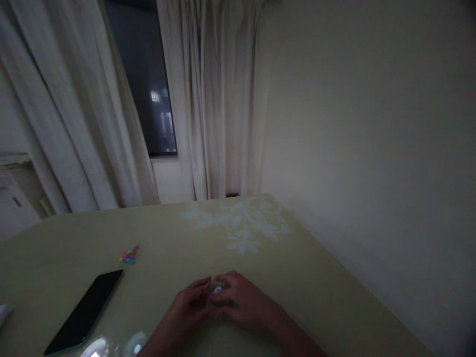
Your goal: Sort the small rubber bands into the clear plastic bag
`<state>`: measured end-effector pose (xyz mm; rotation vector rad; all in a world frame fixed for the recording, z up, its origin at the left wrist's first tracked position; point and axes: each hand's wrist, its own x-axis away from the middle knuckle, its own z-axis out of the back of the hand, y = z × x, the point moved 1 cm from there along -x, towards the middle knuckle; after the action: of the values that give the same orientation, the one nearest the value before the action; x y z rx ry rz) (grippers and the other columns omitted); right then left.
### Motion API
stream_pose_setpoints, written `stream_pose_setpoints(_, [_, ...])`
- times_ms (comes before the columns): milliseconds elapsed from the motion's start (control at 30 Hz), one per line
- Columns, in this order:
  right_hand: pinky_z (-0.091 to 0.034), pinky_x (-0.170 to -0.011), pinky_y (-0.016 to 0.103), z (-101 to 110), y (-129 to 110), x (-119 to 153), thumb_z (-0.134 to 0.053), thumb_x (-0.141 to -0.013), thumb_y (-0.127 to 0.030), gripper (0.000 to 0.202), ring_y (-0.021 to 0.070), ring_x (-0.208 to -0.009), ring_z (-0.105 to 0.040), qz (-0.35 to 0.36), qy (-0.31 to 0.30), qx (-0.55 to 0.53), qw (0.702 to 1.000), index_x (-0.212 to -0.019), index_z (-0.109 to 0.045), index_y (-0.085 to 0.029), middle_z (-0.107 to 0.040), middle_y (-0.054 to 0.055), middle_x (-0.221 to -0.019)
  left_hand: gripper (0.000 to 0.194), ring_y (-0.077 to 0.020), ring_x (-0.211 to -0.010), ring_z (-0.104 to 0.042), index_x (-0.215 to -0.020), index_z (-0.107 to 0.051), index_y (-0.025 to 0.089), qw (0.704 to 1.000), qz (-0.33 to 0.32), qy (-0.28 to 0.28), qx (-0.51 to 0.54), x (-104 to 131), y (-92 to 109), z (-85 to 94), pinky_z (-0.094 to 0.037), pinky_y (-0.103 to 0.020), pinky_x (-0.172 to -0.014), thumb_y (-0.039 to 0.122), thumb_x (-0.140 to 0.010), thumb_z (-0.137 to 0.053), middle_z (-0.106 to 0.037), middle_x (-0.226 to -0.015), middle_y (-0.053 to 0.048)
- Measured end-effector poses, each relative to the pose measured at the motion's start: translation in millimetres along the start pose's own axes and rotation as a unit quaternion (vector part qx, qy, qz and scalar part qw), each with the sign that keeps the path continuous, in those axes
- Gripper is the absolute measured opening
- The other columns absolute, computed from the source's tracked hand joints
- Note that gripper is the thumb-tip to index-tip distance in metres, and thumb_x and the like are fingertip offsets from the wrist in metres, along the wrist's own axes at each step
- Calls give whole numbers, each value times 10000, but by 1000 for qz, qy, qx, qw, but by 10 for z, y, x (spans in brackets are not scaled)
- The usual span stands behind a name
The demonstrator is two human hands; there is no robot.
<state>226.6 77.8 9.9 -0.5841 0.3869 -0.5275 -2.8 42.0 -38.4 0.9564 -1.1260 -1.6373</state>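
Observation:
My left hand [191, 300] and my right hand [243, 300] meet low over the near middle of the table, fingers curled towards each other. Between their fingertips is a small clear, shiny object [218, 288], mostly covered by the fingers; its kind cannot be made out. Both hands appear closed around it. Left of them, a small cluster of brightly coloured bead-like pieces [129, 255] lies on the table. A dark-screened smartphone [86, 311] rests nearer to me. Beside my left forearm are shiny, clear plastic-looking pieces [97, 348], partly cut off by the bottom edge.
The pale table [167, 238] has a white floral pattern [243, 228] at its far right. A plain wall [364, 148] runs along the right side. Curtains [223, 99] and a dark window [143, 74] stand behind. A white object [3, 312] shows at the left edge.

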Motion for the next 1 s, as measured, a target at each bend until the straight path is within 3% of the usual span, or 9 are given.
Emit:
stream_pose_setpoints(133, [-436,-1153,428,-20,133,-45,-795,-907,-385,389,275,-1385,-538,-43,23,-27,998,-1293,-755,-352,-590,87,-1507,476,-290,-1148,-722,-1349,-719,300,998,1,49,-45,-14,-54,-69,-591,-399,-1001,308,-873,-731,-666,-1430,-112])
stream_pose_setpoints(267, [-374,-1207,474,151,519,-36,-674,-981,-330,367,273,-1421,-519,-112,91,33,989,-1343,-728,-295,-577,104,-1536,473,-284,-1044,-738,-1375,-691,250,986,2,90,-142,-25,-64,-130,-602,-415,-963,374,-919,-663,-683,-1386,-145])
stream_pose_setpoints(400, [-345,-1230,477,476,1000,88,-525,-1003,-195,396,268,-1462,-481,-235,197,121,944,-1345,-723,-218,-610,116,-1503,383,-320,-1157,-708,-1267,-754,248,977,-4,74,-198,-43,-106,-140,-577,-450,-1022,412,-944,-630,-681,-1396,-154])
stream_pose_setpoints(500, [-367,-1218,490,609,1139,133,-421,-967,-78,507,257,-1443,-509,-276,239,162,917,-1367,-704,-207,-606,120,-1506,353,-338,-1250,-666,-1243,-773,270,971,-33,79,-224,-47,-132,-142,-517,-494,-1113,409,-958,-617,-710,-1358,-146])
stream_pose_setpoints(667, [-319,-1240,536,305,603,-28,-493,-1024,-260,457,295,-1487,-443,-189,255,132,939,-1460,-628,-253,-528,118,-1578,384,-339,-1295,-637,-1331,-733,363,968,-69,40,-240,-49,-80,-227,-486,-521,-1151,411,-965,-627,-705,-1395,-101])
stream_pose_setpoints(767, [-362,-1213,464,-158,91,-129,-586,-1016,-502,591,280,-1464,-466,-26,125,31,991,-1562,-498,-295,-495,98,-1611,408,-354,-1365,-585,-1342,-721,422,967,-71,-41,-242,-60,-157,-325,-415,-535,-1211,446,-938,-668,-700,-1410,-70])
stream_pose_setpoints(833, [-330,-1215,474,-423,-149,-148,-645,-952,-637,624,289,-1386,-539,60,28,25,997,-1503,-553,-357,-568,61,-1553,430,-359,-1363,-594,-1343,-716,440,974,9,-59,-216,-69,-301,-374,-421,-520,-1206,508,-920,-676,-708,-1391,-59])
stream_pose_setpoints(900, [-291,-1218,499,-550,-258,-138,-648,-915,-723,669,300,-1346,-564,75,-3,29,997,-1476,-570,-368,-592,57,-1529,487,-366,-1366,-596,-1398,-676,435,976,55,-56,-205,-83,-452,-412,-417,-515,-1203,559,-928,-645,-680,-1428,-65])
stream_pose_setpoints(1000, [-292,-1209,433,-508,-269,-96,-615,-925,-747,646,262,-1342,-569,72,-1,10,997,-1468,-573,-399,-618,20,-1502,535,-381,-1388,-575,-1439,-641,428,977,42,-65,-201,-118,-580,-464,-416,-507,-1194,583,-927,-625,-678,-1421,-81])
